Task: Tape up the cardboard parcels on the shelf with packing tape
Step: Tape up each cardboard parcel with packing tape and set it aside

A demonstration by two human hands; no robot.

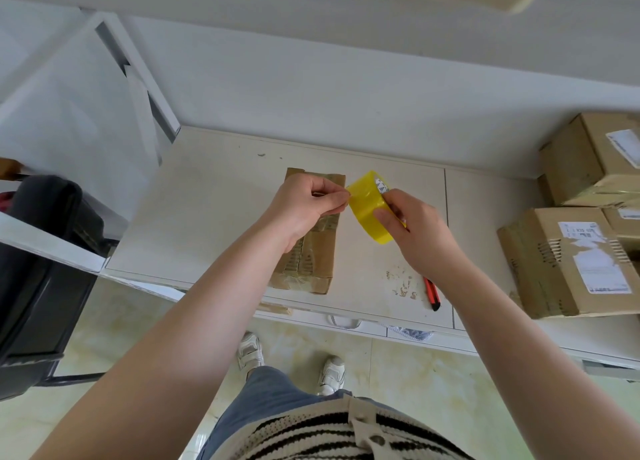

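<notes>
A flat cardboard parcel [313,251] lies lengthwise on the white shelf [214,210] in front of me, with tape across parts of it. Above it I hold a yellow roll of packing tape [367,205]. My right hand [412,231] grips the roll, thumb on its outer face and fingers through the core. My left hand [304,203] pinches the loose tape end at the roll's left edge with thumb and forefinger. Both hands hover over the far half of the parcel.
A red and black utility knife [433,295] lies near the shelf's front edge, right of the parcel. Several cardboard boxes [568,262] with labels are stacked at the right. A black chair [45,272] stands at the left. My feet are on the tiled floor below.
</notes>
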